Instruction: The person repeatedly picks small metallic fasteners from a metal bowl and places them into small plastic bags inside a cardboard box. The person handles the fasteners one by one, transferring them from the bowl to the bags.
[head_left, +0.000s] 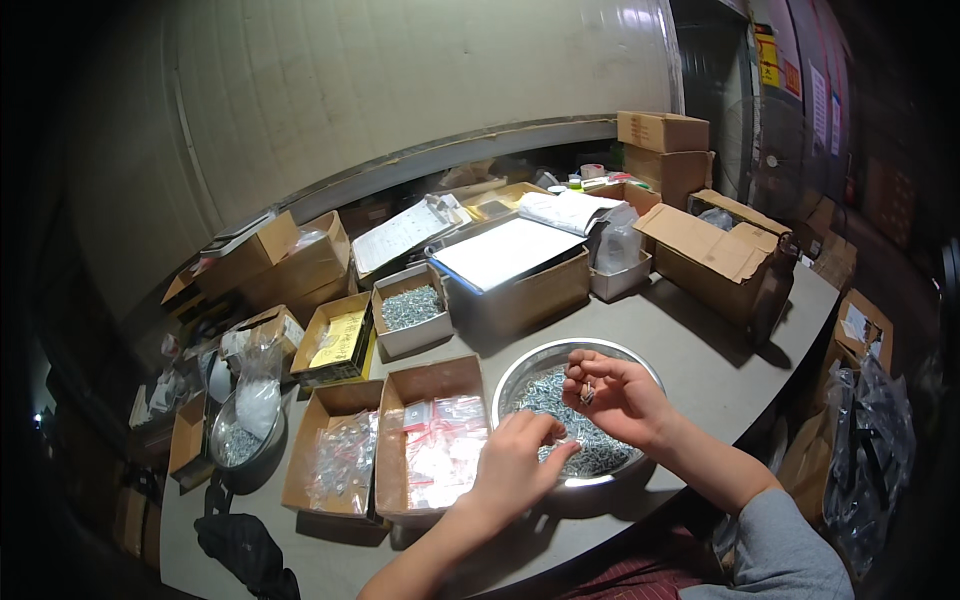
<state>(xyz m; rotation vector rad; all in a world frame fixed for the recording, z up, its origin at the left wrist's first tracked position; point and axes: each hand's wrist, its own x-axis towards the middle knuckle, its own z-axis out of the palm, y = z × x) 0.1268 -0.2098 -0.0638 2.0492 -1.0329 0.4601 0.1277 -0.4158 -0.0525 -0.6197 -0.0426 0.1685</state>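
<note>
Likely step: handling small metal pieces (pixel 587 394) over the steel bowl (pixel 519 374), lower centre of the frame.
The right hand (pixel 628 402) pinches them; whether the left hand (pixel 515 460) holds any, I cannot tell. The next move calls for fine fingertip control. Silvery hardware (pixel 598 455) lies in the bowl, plastic bags (pixel 440 455) in two cardboard boxes (pixel 430 380) left of it.

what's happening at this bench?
A person's right hand holds small metal pieces above a round metal bowl of loose small hardware. The left hand is curled by the bowl's near-left side; whether it holds anything is unclear. Left of the bowl, two open cardboard boxes hold small plastic bags.
</note>
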